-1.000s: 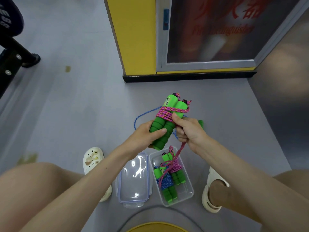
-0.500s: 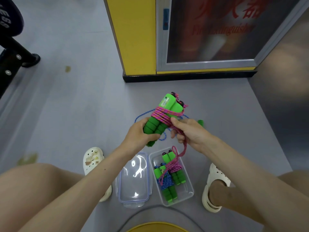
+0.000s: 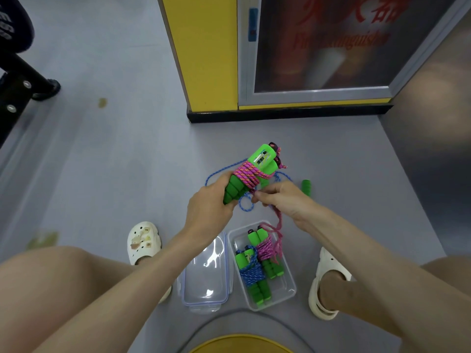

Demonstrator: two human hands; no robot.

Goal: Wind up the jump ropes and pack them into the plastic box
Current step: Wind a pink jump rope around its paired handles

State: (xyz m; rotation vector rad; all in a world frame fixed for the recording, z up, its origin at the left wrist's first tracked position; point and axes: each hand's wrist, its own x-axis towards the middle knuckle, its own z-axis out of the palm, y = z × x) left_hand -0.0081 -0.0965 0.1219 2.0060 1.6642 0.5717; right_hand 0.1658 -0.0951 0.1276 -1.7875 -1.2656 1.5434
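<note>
Left hand: my left hand (image 3: 209,212) is curled around the ribbed foam ends of the two bright green jump-rope handles (image 3: 257,164), clamping them together and tilted upward so they make one firm core to wind on
Right hand: my right hand (image 3: 283,200) pinches the pink braided cord (image 3: 248,174) just under its coils, I judge to keep the turns tight
Rope being wound: up in the air beyond the clear rectangular plastic box (image 3: 289,289), between my two hands
Loose tail: drops from my right hand to the far right corner of the plastic box, trailing over what lies inside
Inside the box: a blue-wound bundle (image 3: 252,273) and a pink-wound bundle (image 3: 265,253), side by side
Lid: the clear blue-rimmed lid (image 3: 204,276) lies just left of the plastic box, leaving it open for packing
Left to do: a loose blue cord (image 3: 244,205) and its green handle (image 3: 305,187) lie on the floor beyond the plastic box, under my hands
</note>
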